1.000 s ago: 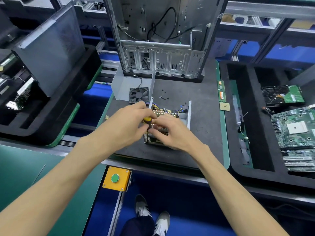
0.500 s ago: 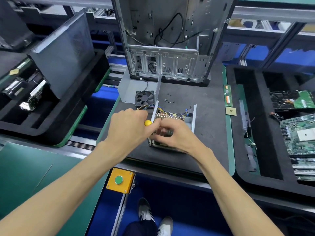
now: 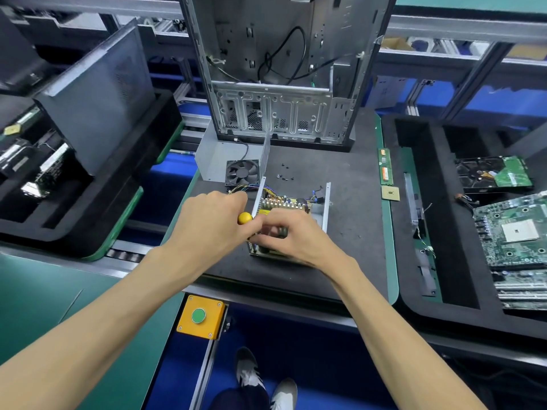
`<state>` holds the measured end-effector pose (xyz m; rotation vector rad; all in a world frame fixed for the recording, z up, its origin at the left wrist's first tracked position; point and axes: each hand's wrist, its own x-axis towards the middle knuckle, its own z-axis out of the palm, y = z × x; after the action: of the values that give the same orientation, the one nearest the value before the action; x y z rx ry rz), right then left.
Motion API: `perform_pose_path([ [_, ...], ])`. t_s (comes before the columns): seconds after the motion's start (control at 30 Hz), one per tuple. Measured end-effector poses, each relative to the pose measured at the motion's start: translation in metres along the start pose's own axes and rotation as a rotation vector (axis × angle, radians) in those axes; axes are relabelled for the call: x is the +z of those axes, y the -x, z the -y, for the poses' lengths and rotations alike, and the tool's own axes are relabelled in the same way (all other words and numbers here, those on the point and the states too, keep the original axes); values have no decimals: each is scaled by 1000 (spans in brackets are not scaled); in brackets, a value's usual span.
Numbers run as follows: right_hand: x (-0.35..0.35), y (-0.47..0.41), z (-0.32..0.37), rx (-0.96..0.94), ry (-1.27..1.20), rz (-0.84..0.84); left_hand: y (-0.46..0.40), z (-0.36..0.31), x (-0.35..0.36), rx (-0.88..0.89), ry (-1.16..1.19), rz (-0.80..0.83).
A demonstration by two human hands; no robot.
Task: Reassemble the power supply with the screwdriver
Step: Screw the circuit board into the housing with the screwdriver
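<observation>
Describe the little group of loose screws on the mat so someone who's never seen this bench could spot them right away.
Start at the tall open computer case standing at the far edge of the dark mat. Just in front of it, right of the black fan, lie the loose screws: tiny dark specks scattered bare on the mat, unlike the boxed, wired parts around them.

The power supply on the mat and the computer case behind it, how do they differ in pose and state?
The power supply lies low on the black mat with its circuit board exposed, while the computer case stands tall behind it. Both hands work at the power supply, the left hand gripping the screwdriver; nothing touches the computer case. Both are open bare-metal shells.
</observation>
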<state>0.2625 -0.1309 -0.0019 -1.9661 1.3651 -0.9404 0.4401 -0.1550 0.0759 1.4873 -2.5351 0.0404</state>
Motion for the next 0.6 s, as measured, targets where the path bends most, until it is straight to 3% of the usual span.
perform_pose_path([
  [0.17, -1, 0, 1, 29, -3, -2, 2, 10, -8, 106, 67, 21],
  [0.37, 2, 0, -2, 31, 40, -4, 3, 17, -20, 281, 183, 158],
  [0.6, 1, 0, -1, 61, 38, 2, -1, 19, -19, 226, 114, 139],
])
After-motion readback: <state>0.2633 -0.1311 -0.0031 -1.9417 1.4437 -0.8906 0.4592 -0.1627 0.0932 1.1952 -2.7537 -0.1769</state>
